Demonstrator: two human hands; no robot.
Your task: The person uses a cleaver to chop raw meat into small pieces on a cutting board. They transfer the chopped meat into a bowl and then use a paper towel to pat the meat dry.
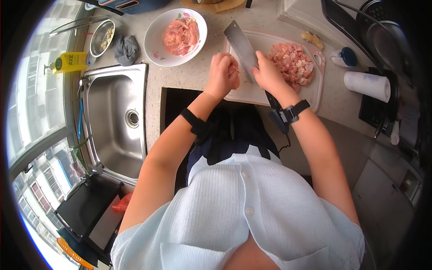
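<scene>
My right hand (269, 75) grips a broad metal cleaver (243, 47) by its dark handle, with the blade reaching up and left over a white cutting board (260, 98). On the board, right of the blade, lies a heap of chopped raw meat (291, 64). My left hand (223, 72) is closed around a piece of pink raw meat (236, 71) at the board's left edge; most of that piece is hidden by the fingers. Up and left of my left hand, a white bowl with a floral pattern (152, 44) holds larger pieces of raw meat (181, 36).
A stainless steel sink (111, 118) lies left. Beyond it are a metal bowl (95, 42), a grey cloth (127, 50) and a yellow soap bottle (71, 62). Ginger root (312, 39), a blue-lidded jar (344, 57) and a paper towel roll (367, 85) are right.
</scene>
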